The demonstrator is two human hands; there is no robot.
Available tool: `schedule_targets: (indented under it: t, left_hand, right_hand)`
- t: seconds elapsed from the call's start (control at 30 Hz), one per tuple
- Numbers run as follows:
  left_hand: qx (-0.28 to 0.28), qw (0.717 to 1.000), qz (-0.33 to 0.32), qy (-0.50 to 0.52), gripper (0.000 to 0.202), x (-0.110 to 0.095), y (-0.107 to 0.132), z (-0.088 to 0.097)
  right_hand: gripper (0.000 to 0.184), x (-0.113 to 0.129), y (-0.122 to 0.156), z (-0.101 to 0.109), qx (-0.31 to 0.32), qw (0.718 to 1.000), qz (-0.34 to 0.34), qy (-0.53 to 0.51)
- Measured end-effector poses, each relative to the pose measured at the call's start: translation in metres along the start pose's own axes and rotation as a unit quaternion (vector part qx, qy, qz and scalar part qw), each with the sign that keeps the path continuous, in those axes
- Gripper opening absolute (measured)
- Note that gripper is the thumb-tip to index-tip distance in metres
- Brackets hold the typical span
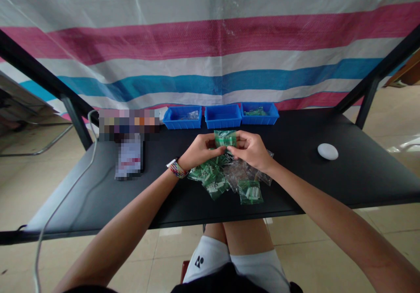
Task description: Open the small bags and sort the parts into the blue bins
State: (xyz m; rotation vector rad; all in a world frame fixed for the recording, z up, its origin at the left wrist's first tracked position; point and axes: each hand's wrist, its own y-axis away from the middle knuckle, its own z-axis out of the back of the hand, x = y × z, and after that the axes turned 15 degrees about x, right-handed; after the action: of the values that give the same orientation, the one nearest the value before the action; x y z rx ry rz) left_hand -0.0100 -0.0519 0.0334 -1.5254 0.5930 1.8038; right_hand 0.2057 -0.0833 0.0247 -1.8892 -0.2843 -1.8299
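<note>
Left bin [182, 125]: just left of the middle bin [223, 124], with clear packets [194, 115] inside.
Left hand [204, 149]: in front of the middle bin, pinching the left side of the green packet [225, 138].
Green packet: in front of the middle bin, above a loose pile [213, 177]; the step appears to be handling this one packet.
Right hand [252, 149]: pinching its right side; moving on probably calls for one hand loosening while the other supports it.
Right bin [260, 121]: just right of the middle bin.
</note>
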Motion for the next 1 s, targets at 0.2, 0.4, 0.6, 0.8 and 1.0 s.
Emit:
schedule_targets:
  t: [0.2,0.4,0.6,0.8,1.0]
  left_hand:
    - [0.002,1.000,-0.005,-0.006,0.040,0.001,-0.001,0.000]
    - [0.004,1.000,-0.009,-0.017,0.040,0.003,-0.002,0.000]
    - [-0.004,1.000,-0.006,-0.030,0.039,-0.003,0.000,0.000]
    - [-0.059,0.997,-0.002,-0.044,0.046,-0.014,0.001,0.000]
    - [-0.039,0.998,0.031,-0.034,0.066,-0.011,0.000,0.000]
  right_hand:
    - [0.036,0.000,0.000,0.000,-0.001,1.000,-0.001,0.000]
    - [0.036,-0.001,-0.001,0.001,-0.005,1.000,0.000,0.006]
    - [0.033,-0.001,0.000,0.002,-0.016,1.000,0.000,0.022]
    - [0.020,0.002,0.000,0.002,-0.074,0.995,0.039,0.060]
    - [0.011,0.005,0.002,0.004,-0.104,0.968,0.141,0.181]
